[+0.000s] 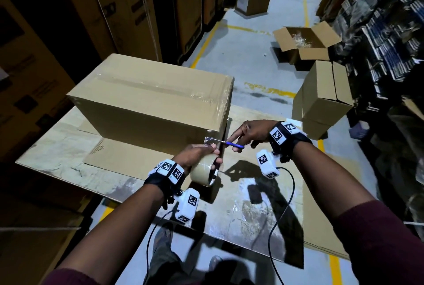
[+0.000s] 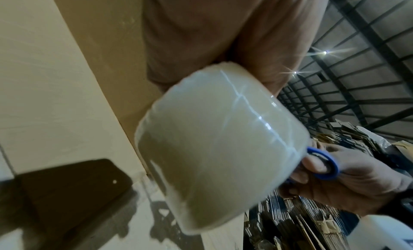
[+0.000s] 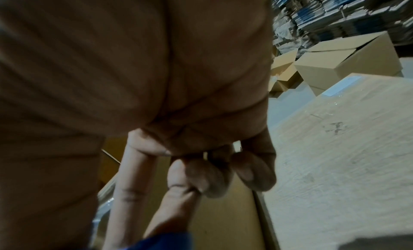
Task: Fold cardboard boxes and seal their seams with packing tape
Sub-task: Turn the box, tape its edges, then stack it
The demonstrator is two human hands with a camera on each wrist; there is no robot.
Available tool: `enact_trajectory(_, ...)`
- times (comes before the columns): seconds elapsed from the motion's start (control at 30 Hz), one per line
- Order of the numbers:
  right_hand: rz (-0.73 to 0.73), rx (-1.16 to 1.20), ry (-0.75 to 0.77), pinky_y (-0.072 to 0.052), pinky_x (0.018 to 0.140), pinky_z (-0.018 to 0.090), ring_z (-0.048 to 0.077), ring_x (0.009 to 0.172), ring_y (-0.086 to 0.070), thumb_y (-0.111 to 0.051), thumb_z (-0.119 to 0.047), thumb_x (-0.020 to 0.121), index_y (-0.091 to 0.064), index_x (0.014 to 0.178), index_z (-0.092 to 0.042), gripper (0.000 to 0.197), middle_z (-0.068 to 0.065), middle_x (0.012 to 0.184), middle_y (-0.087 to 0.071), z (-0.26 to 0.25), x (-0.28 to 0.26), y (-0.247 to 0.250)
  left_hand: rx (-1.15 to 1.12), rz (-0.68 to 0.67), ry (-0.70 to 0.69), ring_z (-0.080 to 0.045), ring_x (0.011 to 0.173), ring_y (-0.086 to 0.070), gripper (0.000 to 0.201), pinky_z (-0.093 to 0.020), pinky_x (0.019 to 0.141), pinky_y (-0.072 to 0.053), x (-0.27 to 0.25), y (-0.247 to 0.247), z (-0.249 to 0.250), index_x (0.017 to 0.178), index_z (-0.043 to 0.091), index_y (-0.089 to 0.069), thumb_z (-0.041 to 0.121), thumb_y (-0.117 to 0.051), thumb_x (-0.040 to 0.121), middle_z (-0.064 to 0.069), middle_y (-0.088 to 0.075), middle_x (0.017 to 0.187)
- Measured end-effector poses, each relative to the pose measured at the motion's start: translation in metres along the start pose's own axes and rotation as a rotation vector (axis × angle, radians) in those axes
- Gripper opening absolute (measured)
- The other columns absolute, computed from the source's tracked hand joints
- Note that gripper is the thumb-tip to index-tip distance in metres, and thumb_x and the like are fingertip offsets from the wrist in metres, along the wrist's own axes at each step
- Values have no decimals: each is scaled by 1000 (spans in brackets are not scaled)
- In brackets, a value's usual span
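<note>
— What's over on the left there?

— Tall stacked cartons along the aisle. Then the closed cardboard box lying on a flattened cardboard sheet, clear tape already shining along its top seam and down the near right end.

— And the hands?

— The left hand is wrapped round the roll of packing tape, thumb on top, just below the box's near right corner. A short strip of tape runs from the roll up to that corner.

— The other one?

— The right hand has its fingers curled through the blue handles of the scissors, forefinger stretched out along them. The blades sit at the strip; I cannot tell whether they are closed.

— Further right?

— A smaller closed box on the floor, and behind it an open box with loose packing inside.
</note>
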State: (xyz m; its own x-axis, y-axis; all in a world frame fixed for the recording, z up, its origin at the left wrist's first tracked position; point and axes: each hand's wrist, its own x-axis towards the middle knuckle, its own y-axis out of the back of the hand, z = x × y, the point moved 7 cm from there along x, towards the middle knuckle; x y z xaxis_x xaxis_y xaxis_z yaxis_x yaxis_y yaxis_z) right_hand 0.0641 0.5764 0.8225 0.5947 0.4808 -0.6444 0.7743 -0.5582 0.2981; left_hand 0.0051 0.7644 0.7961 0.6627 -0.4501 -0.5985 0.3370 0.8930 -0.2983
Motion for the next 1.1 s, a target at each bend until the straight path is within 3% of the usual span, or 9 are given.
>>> enact_trajectory(0.1,-69,3,-23,-33,54,16,11,85,-49,-76,-27,88,-78,112,-34,26,2,91,-71,1,0,-5,45,-9,-11,-25,59,-62,21,-31,57,-54,-1,0,2,96,6,-65,27,-66,96,-26,-66,96)
enact_trajectory(0.2,-115,-4,-50,-33,57,18,9,85,-48,-82,-41,77,-78,110,-36,34,-2,91,-70,-3,-1,-9,52,2,-30,-24,55,-61,20,-30,55,-55,-4,-2,4,92,4,-65,24,-65,96,-26,-66,90)
enact_trajectory(0.3,-127,-57,-111,-40,55,11,7,84,-53,-80,-28,86,-79,106,-34,21,-2,90,-71,0,-4,-8,41,21,-34,-24,53,-60,19,-30,52,-54,-9,0,4,94,3,-64,23,-65,96,-25,-67,87)
enact_trajectory(0.43,-165,-35,-81,-40,52,11,6,82,-53,-93,-54,59,-75,121,-25,72,1,94,-68,7,-3,-11,39,14,-40,-25,55,-60,19,-30,53,-54,-12,1,5,93,5,-64,24,-66,96,-24,-67,87)
enact_trajectory(0.5,-142,-6,-49,-40,51,12,4,79,-53,-95,-59,50,-75,122,-26,82,1,94,-66,5,1,-10,44,20,-43,-25,54,-60,20,-30,54,-55,-12,1,4,94,5,-65,24,-66,96,-23,-68,86)
enact_trajectory(0.67,-106,7,-35,-38,51,9,2,73,-52,-73,-19,93,-76,111,-25,20,-3,81,-67,-7,2,-12,49,32,-47,-24,52,-59,20,-29,54,-53,-10,-1,4,90,4,-66,23,-64,97,-24,-68,84)
enact_trajectory(0.87,-107,-45,-25,-32,57,19,10,82,-49,-84,-41,73,-76,119,-29,48,2,90,-66,0,4,-7,70,61,-51,-25,54,-60,21,-30,57,-53,-7,4,2,95,3,-64,23,-64,97,-23,-70,83)
enact_trajectory(1.0,-110,-76,-40,-29,55,20,9,79,-48,-82,-29,82,-78,116,-30,34,8,94,-69,1,0,1,122,48,-35,-26,55,-61,24,-31,56,-54,-5,5,0,101,3,-63,26,-66,96,-25,-69,90)
enact_trajectory(1.1,-135,-142,-87,-31,60,22,8,91,-53,-81,-37,83,-76,116,-37,34,2,100,-71,0,0,0,111,19,-29,-26,56,-61,22,-31,57,-53,-4,6,-1,96,5,-65,28,-67,95,-25,-69,89)
